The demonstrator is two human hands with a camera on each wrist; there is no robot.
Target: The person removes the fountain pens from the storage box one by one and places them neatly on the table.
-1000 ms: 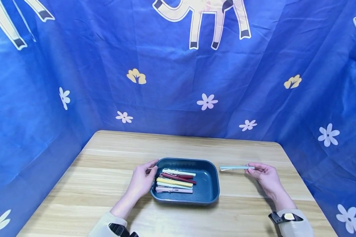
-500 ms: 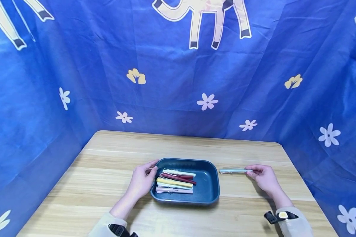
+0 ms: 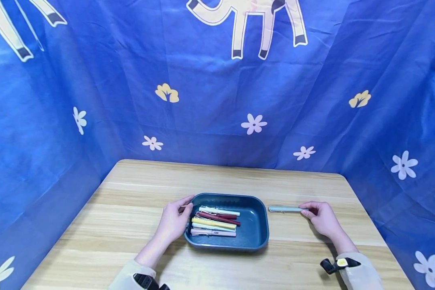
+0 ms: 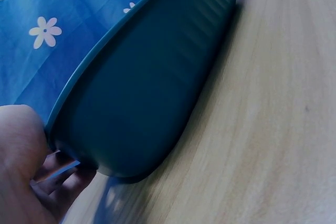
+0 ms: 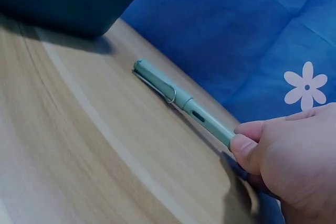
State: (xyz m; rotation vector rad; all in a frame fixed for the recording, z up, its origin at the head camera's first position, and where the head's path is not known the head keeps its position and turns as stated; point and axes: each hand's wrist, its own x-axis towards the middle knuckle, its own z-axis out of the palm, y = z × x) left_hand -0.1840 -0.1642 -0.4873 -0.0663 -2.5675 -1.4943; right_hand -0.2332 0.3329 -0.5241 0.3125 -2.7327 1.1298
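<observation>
Pale green pen (image 3: 285,209) at right, dark teal tray (image 3: 251,227), yellow pen (image 3: 214,223), dark red pens (image 3: 222,219), wood-grain tabletop (image 3: 232,270), blue curtain (image 3: 210,88) with white flowers (image 3: 258,119)

We've got a light wood-grain worktop (image 3: 159,179), far corners rounded; dark blue-green tray (image 3: 253,223) sits directly on it.

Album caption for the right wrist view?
The right grip pinches a pale green capped pen beside a dark teal tray.

Bright in the head view, dimmer in both wrist views.
Softly shadowed under the tray (image 3: 251,221), shining pale on the near tabletop (image 3: 203,274).
</observation>
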